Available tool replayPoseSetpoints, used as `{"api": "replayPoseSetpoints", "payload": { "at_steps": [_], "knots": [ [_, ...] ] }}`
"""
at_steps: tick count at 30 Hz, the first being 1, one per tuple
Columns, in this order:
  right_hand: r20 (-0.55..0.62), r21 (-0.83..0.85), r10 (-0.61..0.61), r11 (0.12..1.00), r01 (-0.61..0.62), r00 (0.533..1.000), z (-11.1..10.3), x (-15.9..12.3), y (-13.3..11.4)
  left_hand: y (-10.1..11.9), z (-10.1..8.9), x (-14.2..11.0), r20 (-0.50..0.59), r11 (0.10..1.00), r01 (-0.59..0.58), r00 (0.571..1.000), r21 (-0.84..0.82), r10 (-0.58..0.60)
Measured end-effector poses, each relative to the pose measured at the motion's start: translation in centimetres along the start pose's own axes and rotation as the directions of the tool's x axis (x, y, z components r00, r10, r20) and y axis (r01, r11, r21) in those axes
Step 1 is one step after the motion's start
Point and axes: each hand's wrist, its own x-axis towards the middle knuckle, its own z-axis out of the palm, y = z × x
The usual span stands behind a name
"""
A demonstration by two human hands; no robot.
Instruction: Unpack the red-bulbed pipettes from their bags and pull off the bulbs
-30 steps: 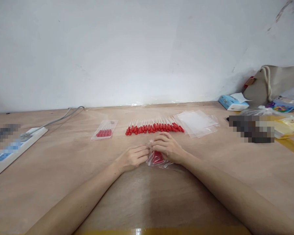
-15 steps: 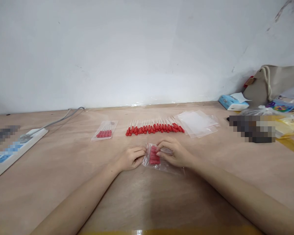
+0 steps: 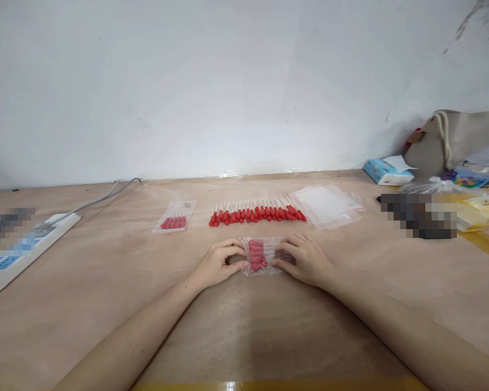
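Observation:
A clear zip bag (image 3: 269, 266) lies on the table in front of me with several red-bulbed droppers (image 3: 257, 254) inside, their bulbs to the left and thin clear stems to the right. My left hand (image 3: 225, 262) is closed on the bag's left end, thumb and fingers at its edge. On the other side my right hand (image 3: 305, 260) grips the bag over the stems, its fingers curled. Behind the hands, a row of loose droppers (image 3: 256, 213) lies side by side, bulbs toward me. A filled bag (image 3: 174, 217) rests flat at the left.
Flat clear bags (image 3: 330, 206) lie in a pile right of the row. A power strip (image 3: 28, 252) with a grey cable sits at the left. A tissue pack (image 3: 388, 171), a grey bag (image 3: 460, 141) and a blurred dark object (image 3: 419, 214) are at the right.
My right hand has moved right, off the red bulbs and onto the stem end. The bag now lies straighter between both hands, and the bulbs have shifted slightly.

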Motion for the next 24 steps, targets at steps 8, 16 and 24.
{"api": "replayPoseSetpoints", "payload": {
  "at_steps": [8,16,24],
  "knots": [
    [-0.079,0.029,0.083,0.996,-0.081,0.993,0.7,0.0,0.3,0.7,0.7,0.2,-0.002,0.987,0.114,0.993,-0.115,-0.115],
    [-0.130,0.102,0.100,0.991,-0.087,0.986,1.4,0.0,0.6,1.8,1.7,0.6,-0.053,0.982,0.178,0.983,0.066,-0.175],
    [-0.110,0.118,0.135,0.985,-0.122,0.985,1.1,0.0,0.3,1.8,1.8,0.6,-0.047,0.998,0.031,0.998,0.059,-0.028]
  ]
}}
